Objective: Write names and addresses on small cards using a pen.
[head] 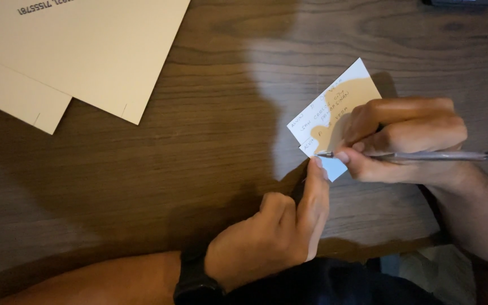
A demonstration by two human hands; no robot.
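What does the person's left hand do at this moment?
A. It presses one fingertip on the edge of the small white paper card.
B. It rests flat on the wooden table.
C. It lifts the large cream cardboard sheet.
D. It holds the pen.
A: the left hand presses a fingertip on the lower edge of the small white paper card, while the right hand holds the clear plastic pen.

Right hand (408,138) gripping pen (425,155), left hand (280,237) fingertip pinning white card (334,107), wooden table (199,141)

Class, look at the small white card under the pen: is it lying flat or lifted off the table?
Flat: the card lies on the wooden table.
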